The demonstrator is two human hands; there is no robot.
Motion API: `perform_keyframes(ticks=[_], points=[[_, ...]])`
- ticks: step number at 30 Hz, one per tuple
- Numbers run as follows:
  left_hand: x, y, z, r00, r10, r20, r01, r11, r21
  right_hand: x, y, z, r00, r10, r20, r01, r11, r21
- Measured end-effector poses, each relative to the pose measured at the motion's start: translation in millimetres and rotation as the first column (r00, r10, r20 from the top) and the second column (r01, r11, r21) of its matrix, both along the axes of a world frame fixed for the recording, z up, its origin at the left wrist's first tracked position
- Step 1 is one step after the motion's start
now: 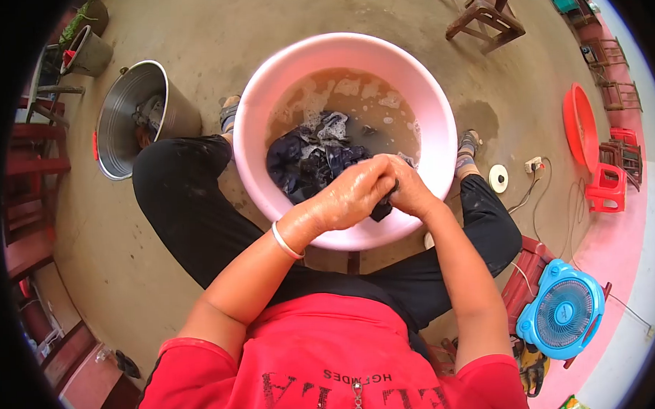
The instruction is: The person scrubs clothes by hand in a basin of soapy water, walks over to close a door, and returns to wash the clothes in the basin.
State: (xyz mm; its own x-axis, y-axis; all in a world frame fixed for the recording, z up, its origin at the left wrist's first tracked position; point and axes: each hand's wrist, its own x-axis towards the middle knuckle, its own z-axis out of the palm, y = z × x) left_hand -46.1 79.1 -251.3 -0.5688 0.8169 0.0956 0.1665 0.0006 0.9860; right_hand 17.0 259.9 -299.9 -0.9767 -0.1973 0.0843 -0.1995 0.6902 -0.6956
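Note:
A large pink basin (257,179) stands between my feet, holding cloudy brown water with suds. My left hand (350,194), wet and with a white bangle at the wrist, is closed on a dark wet cloth (382,209). Pressed against it, my right hand (411,190) grips the same cloth, and most of its fingers are hidden. The cloth bunches out below both hands, near the basin's front rim. A heap of dark wet clothes (297,162) lies in the water to the left, partly covered in foam. Whether the held cloth joins that heap, I cannot tell.
A metal bucket (183,108) with cloth inside stands at the left. Ahead right is a wooden stool (485,15). A red basin (581,127), a red plastic stool (607,187), a blue fan (562,312) and cables (545,186) are on the right.

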Motion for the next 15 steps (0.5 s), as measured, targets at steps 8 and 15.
perform_keyframes(ticks=[8, 15], points=[[-47.2, -33.0, 27.5, 0.954, 0.28, 0.112, -0.272, 0.959, -0.079, 1.2, 61.0, 28.2, 0.967, -0.23, 0.111, 0.224, 0.973, 0.06], [-25.6, -20.7, 69.9, 0.941, 0.104, -0.322, -0.112, 0.994, -0.008, -17.9, -15.9, 89.9, 0.973, 0.005, 0.23, 0.162, 0.692, -0.703]])
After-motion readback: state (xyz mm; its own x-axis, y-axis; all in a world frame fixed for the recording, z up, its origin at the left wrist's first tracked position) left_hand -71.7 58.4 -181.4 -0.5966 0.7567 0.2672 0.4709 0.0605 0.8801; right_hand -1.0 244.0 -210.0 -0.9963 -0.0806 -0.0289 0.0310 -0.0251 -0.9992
